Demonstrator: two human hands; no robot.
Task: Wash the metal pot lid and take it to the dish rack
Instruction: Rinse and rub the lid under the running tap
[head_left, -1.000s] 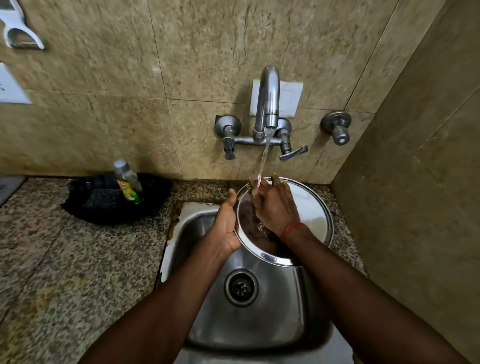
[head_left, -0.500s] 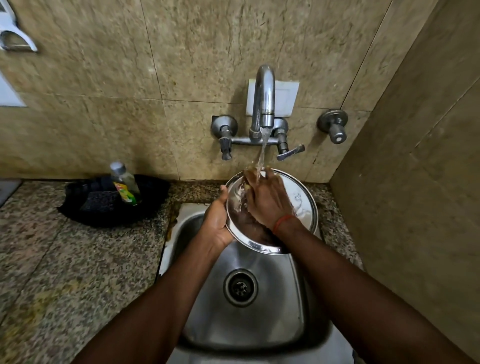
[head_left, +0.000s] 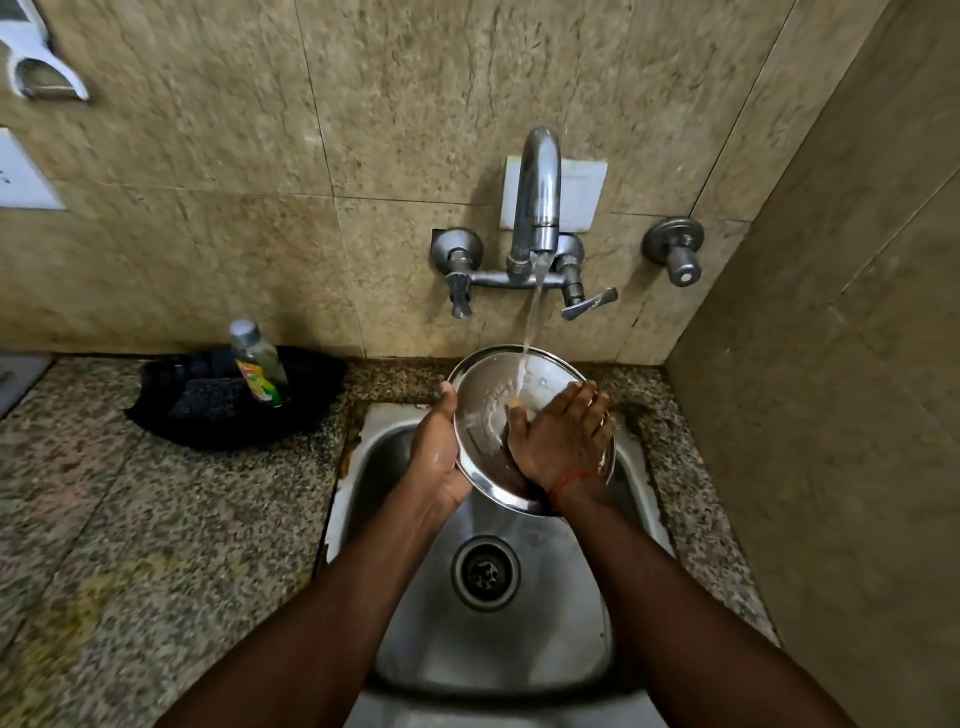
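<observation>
You hold the metal pot lid (head_left: 483, 415) over the sink (head_left: 566, 597). It is tilted, with one face toward you, and the water (head_left: 531, 322) from the tap (head_left: 537, 197) falls on its upper part. Your left hand (head_left: 439, 452) has its grip closed on the left rim, with the thumb on the front edge and the fingers behind. Your right hand (head_left: 563, 441) has an open grip: the fingers are straight and lie flat on the face, toward the right side.

The step in hand is, I judge, the rubbing and rinsing. To do it well, let the left hand turn the lid little by little, so that each part of the rim passes under the stream. Rub with the flat right fingers from the middle out to the edge. Wet metal is probably slippery, so the left thumb should press firmly. Hold the lid low over the basin, so that less water splashes on the surface (head_left: 156, 519). The other side likely needs water too before you carry the lid away. The dish rack is not in view.

About writing: the bottle (head_left: 258, 364) in the black tray (head_left: 317, 400) has a label in yellow, green and red, but its words are too small to read. I can see no brand on the tap or the lid.
</observation>
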